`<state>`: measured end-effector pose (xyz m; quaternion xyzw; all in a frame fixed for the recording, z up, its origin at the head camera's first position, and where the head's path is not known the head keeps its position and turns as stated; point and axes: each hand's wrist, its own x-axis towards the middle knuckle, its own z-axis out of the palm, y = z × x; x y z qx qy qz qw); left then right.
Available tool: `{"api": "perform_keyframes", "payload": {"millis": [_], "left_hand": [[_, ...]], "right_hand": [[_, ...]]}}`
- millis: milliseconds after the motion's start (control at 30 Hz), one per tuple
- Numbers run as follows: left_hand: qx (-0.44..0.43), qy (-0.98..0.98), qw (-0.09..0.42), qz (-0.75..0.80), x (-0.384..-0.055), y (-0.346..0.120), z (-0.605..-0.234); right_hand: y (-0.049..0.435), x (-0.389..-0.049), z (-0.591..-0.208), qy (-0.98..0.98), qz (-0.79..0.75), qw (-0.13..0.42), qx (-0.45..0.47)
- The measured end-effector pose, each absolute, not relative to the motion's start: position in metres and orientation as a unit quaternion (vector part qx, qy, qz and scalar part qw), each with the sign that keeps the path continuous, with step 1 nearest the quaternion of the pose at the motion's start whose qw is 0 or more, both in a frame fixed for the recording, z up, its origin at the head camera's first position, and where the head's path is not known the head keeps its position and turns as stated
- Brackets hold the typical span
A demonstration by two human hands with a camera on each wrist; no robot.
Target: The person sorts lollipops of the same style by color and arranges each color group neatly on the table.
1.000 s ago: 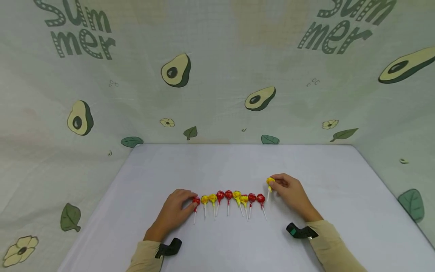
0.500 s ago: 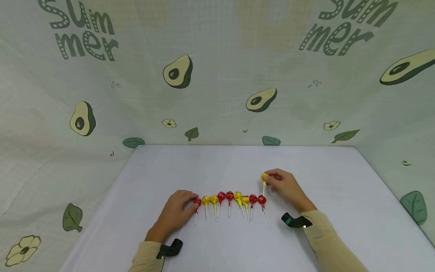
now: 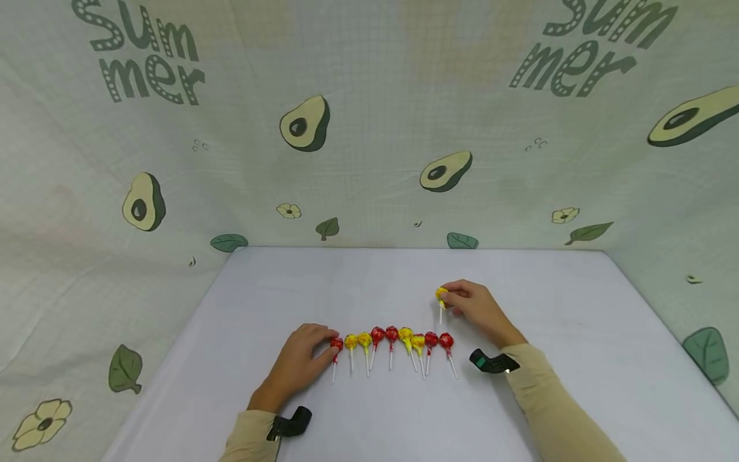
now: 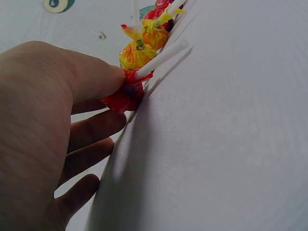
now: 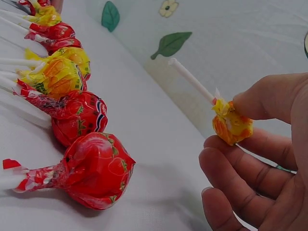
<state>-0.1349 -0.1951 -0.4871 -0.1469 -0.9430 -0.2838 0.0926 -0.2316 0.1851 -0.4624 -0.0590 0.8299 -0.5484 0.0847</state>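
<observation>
My right hand pinches a yellow lollipop by its wrapped head, white stick free, above the table behind the row's right end. At the row's left end, my left hand pinches the head of a red lollipop between thumb and fingers, low at the table. Several wrapped lollipops lie side by side between the hands, sticks towards me. Two yellow ones come after the held red one, then two red, two yellow and two red. The rightmost red lollipop looms large in the right wrist view.
All of it lies on a white-covered table. Behind rises a pale cloth backdrop printed with avocados, leaves and lettering. Each sleeved wrist wears a black device, such as the right wrist camera.
My right hand has carried the yellow lollipop leftward and away from me, from beside the row's right end to behind it. The left hand keeps its pinch on the red lollipop.
</observation>
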Motion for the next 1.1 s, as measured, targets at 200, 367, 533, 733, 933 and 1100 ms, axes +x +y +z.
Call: {"api": "perform_keyframes", "payload": {"millis": [200,367,533,733,933,1100], "left_hand": [[-0.148,-0.943,0.087,-0.286,-0.134,-0.195,-0.486],[-0.143,-0.945,0.083,-0.282,-0.134,-0.195,-0.487],[-0.140,-0.947,0.089,-0.275,-0.136,-0.194,-0.487],[-0.139,-0.943,0.082,-0.291,-0.133,-0.196,-0.491],[-0.149,-0.943,0.093,-0.281,-0.133,-0.196,-0.491],[-0.150,-0.945,0.096,-0.274,-0.135,-0.196,-0.489]], "right_hand": [[0.182,-0.240,-0.464,0.832,-0.544,0.091,-0.058],[0.182,-0.247,-0.465,0.823,-0.557,0.101,-0.053],[0.180,-0.256,-0.467,0.815,-0.569,0.099,-0.046],[0.171,-0.262,-0.468,0.807,-0.581,0.096,-0.028],[0.166,-0.270,-0.467,0.808,-0.581,0.092,-0.031],[0.164,-0.279,-0.467,0.802,-0.590,0.088,-0.029]]}}
